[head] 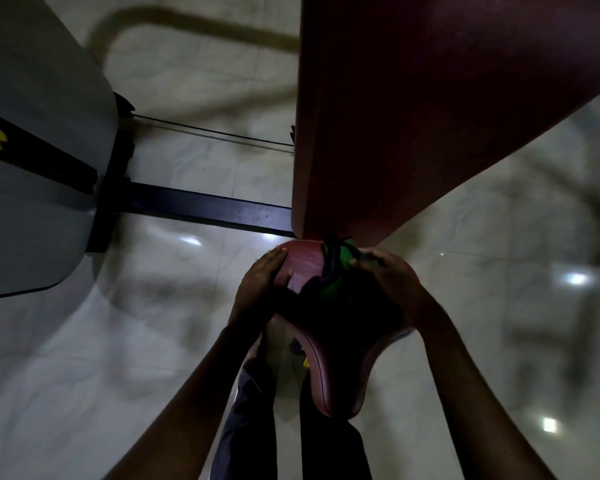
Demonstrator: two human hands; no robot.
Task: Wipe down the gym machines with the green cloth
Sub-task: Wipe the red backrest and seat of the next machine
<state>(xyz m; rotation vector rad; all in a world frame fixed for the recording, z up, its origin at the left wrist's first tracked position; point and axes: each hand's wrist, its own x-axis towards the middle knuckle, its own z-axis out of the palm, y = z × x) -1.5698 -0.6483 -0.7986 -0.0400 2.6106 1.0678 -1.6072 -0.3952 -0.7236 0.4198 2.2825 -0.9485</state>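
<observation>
Bunching one green cloth (343,259) on one maroon seat (305,263), right hand (392,277) curled round it; left hand (264,275) flat alongside.

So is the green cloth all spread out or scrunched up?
Scrunched up: the right hand grips the green cloth in a bunch on the seat.

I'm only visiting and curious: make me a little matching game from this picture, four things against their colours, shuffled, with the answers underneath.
Things:
1. cloth
2. seat
3. side cover
4. floor bar

Colours:
A. grey
B. green
C. black
D. dark red

Pairs: 1-B, 2-D, 3-A, 4-C
</observation>
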